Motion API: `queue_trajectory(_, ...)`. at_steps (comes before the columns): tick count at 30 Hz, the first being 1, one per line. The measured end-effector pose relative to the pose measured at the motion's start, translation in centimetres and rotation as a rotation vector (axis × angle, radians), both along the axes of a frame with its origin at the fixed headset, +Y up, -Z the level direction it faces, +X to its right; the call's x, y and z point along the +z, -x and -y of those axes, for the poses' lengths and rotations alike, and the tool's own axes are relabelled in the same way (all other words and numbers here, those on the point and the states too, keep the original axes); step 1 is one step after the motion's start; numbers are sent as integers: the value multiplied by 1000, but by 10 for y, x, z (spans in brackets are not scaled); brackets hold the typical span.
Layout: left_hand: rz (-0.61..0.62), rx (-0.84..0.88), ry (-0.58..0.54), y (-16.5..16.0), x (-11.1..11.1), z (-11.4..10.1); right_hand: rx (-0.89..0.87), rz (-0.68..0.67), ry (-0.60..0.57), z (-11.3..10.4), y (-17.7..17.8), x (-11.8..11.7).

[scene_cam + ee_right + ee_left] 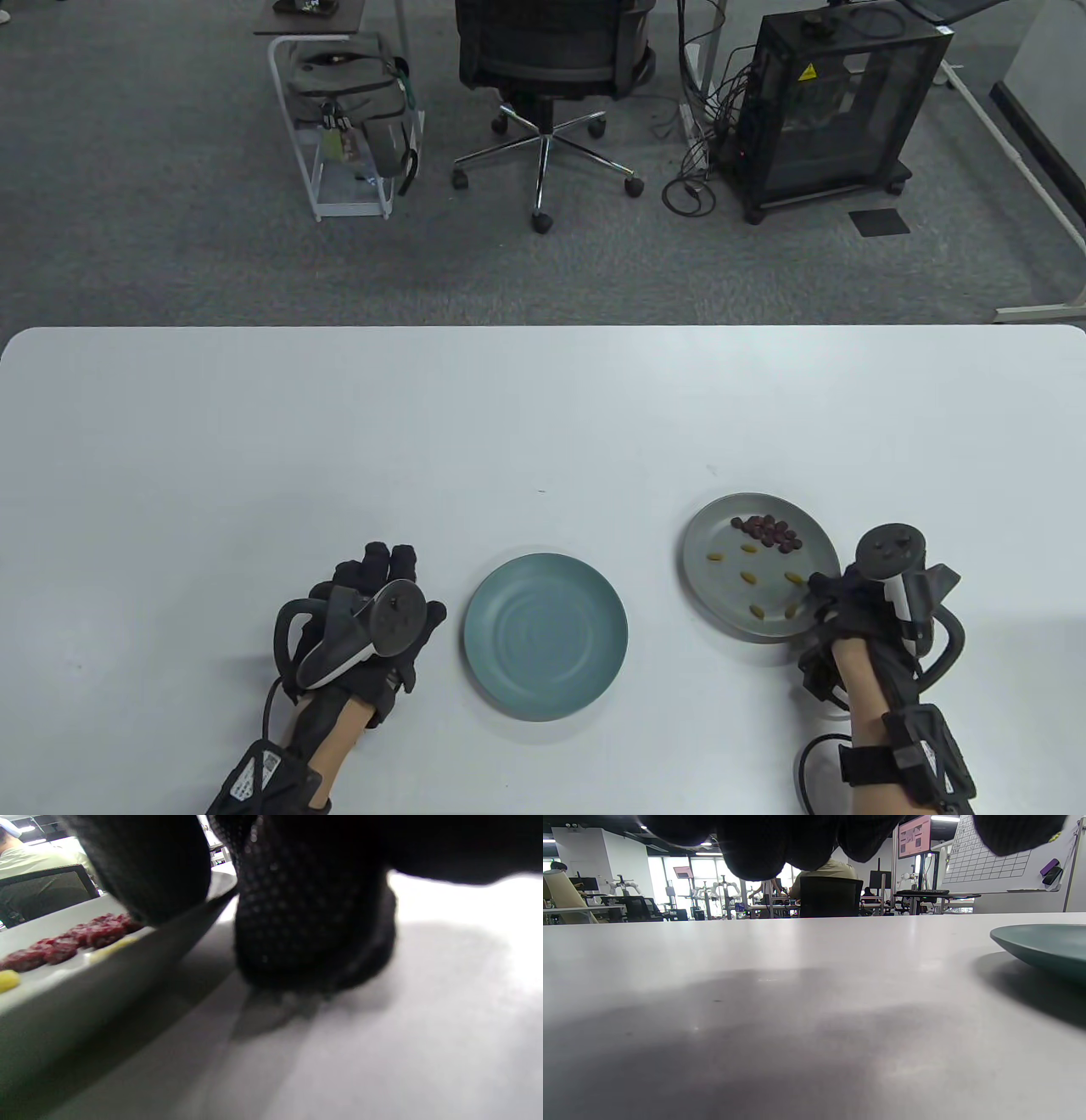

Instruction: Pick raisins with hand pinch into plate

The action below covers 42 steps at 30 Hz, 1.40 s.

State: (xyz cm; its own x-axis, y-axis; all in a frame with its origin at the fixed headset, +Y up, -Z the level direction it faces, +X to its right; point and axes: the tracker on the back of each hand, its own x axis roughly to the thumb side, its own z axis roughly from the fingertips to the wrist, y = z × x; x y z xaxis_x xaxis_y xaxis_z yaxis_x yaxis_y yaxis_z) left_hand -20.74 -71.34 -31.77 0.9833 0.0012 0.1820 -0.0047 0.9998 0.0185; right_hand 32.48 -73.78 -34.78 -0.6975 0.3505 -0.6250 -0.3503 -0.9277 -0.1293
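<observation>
A grey plate (pixel 721 586) at the right holds a cluster of dark red raisins (pixel 768 532) and several scattered yellow raisins (pixel 750 579). An empty teal plate (pixel 545 635) sits at the table's middle front. My right hand (pixel 819 590) is at the grey plate's near right rim. In the right wrist view one finger lies over the rim (pixel 191 925) and another finger (pixel 305 921) presses on the table beside it. No raisin shows between the fingers. My left hand (pixel 386 569) rests on the table left of the teal plate and holds nothing.
The teal plate's rim (pixel 1043 942) shows at the right of the left wrist view. Beyond the table's far edge stand an office chair (pixel 551 76), a rack with a bag (pixel 348 110) and a black cabinet (pixel 836 102).
</observation>
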Motion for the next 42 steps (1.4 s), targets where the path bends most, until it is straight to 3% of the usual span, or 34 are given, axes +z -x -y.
queue_trajectory(12, -18, 28, 33, 4, -4, 5, -12, 24, -27, 1, 1, 0)
queue_trajectory(27, -16, 49, 14, 5, -4, 5, -375, 100, -109, 12, -22, 9)
queue_trajectory(37, -18, 71, 7, 6, -3, 6, -542, 38, -128, 16, -28, 8)
queue_trajectory(42, -14, 89, -1, 7, -3, 5, -568, -8, -155, 7, -20, 9)
